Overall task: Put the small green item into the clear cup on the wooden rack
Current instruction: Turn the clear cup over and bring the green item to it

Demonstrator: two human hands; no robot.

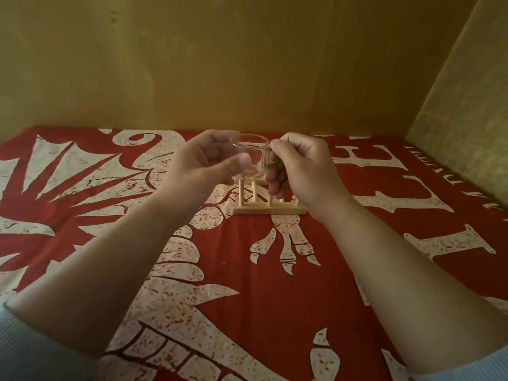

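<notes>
The left hand (pixel 203 163) grips the fragile, slippery clear glass cup (pixel 248 156) by its wall. The right hand (pixel 298 167) pinches the small, light green item (pixel 272 165) just right of it, above the pale wooden rack (pixel 270 209).

Glossy clear cup (pixel 248 155), probably glass; pale matt wooden rack (pixel 270 209); printed matt cloth (pixel 247 270).

Dim, warm, yellowish light fills the scene, with no hard shadows anywhere. The whole picture is soft; the small clear glass cup (pixel 248 156) smears into pale glare. The wide lens bows the red and white printed cloth (pixel 247 270) at its edges.
</notes>
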